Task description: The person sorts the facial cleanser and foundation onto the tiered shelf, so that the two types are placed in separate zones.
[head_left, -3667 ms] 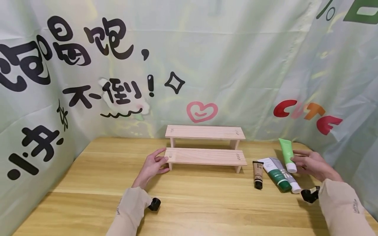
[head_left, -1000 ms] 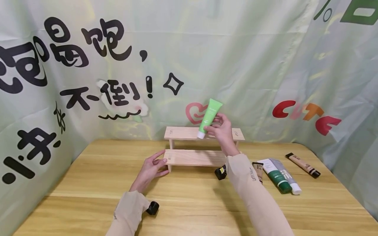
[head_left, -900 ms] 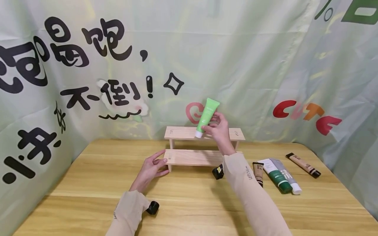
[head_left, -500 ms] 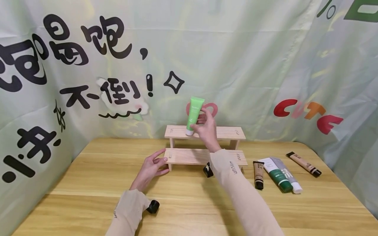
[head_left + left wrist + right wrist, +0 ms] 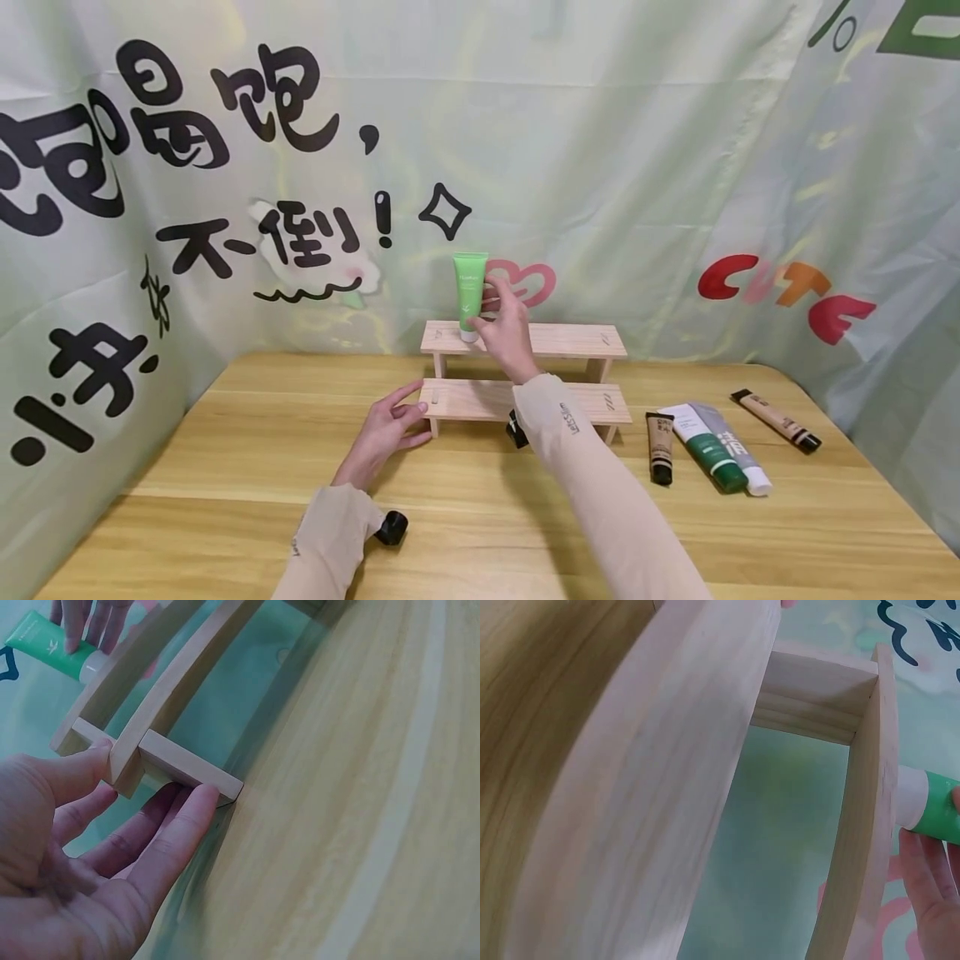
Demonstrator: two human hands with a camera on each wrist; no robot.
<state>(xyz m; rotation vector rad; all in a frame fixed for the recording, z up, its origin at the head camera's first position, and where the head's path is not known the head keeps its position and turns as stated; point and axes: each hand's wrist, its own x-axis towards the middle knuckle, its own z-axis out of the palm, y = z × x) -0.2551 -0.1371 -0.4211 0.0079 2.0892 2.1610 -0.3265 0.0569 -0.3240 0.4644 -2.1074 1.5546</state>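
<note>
A light green squeeze tube [image 5: 470, 287] stands upright, white cap down, at the left end of the upper step of a two-tier wooden display stand [image 5: 536, 402]. My right hand [image 5: 507, 329] pinches the tube from its right side, thumb in front. In the right wrist view the white cap [image 5: 910, 798] meets the edge of the upper board, with part of the tube outside the picture. My left hand [image 5: 381, 429] holds the stand's left end; in the left wrist view its thumb is on the board's corner and the fingers [image 5: 176, 844] lie against the side leg.
Right of the stand lie a small tan tube [image 5: 661, 448], a white-and-green tube [image 5: 707, 450] partly over a grey tube [image 5: 738, 454], and a long tan tube [image 5: 776, 419]. A printed cloth [image 5: 637, 167] hangs behind the wooden table [image 5: 465, 533].
My right hand has brought the green tube from the right side of the table leftward to the upper step, turning it from tilted to upright. The left hand has stayed at the stand's end.
</note>
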